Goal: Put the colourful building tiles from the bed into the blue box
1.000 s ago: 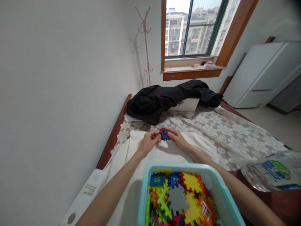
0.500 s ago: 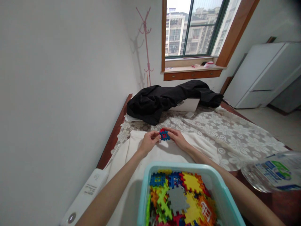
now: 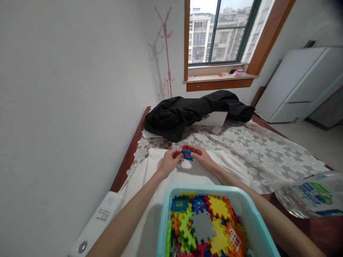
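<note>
both arms are reaching out over the table [image 3: 268, 150], past the teal bin [image 3: 166, 214] at its near edge. the left hand [image 3: 168, 161] and right hand [image 3: 201, 156] are meeting mid-table, fingertips pinching the small blue and red block [image 3: 187, 153] between them.

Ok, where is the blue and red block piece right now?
In the head view, the blue and red block piece is held between the left hand and right hand, above the white cloth, beyond the teal bin.

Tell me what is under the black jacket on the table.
The black jacket drapes over a white box, whose front face shows, and over the lace tablecloth. The box's top and anything else beneath the jacket are hidden.
</note>
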Motion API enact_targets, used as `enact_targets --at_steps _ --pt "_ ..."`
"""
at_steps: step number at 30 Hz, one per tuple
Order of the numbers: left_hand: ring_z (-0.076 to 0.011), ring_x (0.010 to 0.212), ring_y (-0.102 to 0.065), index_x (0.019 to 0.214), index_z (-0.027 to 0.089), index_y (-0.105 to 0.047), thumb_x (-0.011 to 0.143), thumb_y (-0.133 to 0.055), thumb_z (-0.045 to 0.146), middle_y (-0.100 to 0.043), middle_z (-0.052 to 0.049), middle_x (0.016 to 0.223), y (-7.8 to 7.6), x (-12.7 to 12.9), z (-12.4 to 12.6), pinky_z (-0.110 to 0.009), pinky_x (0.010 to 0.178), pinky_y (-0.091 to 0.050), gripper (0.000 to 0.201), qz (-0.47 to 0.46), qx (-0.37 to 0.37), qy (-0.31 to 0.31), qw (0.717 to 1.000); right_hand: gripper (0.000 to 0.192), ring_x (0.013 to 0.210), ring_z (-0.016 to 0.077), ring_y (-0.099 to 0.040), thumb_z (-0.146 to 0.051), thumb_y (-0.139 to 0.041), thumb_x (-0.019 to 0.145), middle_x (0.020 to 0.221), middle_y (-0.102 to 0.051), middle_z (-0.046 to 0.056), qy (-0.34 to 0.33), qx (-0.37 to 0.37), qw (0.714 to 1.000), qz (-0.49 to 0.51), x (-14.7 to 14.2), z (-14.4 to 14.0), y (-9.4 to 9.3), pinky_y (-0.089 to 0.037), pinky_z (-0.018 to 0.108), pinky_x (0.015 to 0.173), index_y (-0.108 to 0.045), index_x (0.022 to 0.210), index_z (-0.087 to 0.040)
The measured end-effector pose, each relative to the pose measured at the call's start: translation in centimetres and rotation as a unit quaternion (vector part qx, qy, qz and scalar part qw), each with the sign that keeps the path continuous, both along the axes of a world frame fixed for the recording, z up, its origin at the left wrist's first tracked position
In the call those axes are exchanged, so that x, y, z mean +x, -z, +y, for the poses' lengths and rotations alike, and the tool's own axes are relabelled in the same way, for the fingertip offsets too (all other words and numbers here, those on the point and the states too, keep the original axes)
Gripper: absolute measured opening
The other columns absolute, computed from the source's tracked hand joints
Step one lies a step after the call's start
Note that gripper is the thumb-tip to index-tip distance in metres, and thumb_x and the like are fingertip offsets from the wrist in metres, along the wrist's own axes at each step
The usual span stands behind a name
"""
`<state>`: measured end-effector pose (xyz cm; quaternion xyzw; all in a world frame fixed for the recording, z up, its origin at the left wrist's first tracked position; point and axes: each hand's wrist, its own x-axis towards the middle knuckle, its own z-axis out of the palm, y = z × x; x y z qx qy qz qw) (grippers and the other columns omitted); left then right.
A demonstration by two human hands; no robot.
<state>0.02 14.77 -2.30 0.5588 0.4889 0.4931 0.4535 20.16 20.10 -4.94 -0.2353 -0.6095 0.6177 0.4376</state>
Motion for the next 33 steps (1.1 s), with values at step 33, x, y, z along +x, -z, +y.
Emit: enact_targets --at_steps 33 --pt "-0.0178 0.07 -0.061 0.085 0.018 -0.072 0.089 -0.072 0.037 -0.071 -0.002 0.078 -0.17 0.28 -0.33 -0.027 0.066 -0.046 0.02 0.073 0.041 0.013 0.996 0.06 0.119 0.034 -0.067 -0.041 -0.081 0.083 0.135 -0.071 0.012 0.04 0.094 0.989 -0.105 -0.28 -0.24 0.52 -0.048 0.055 0.109 -0.067 0.139 -0.025"
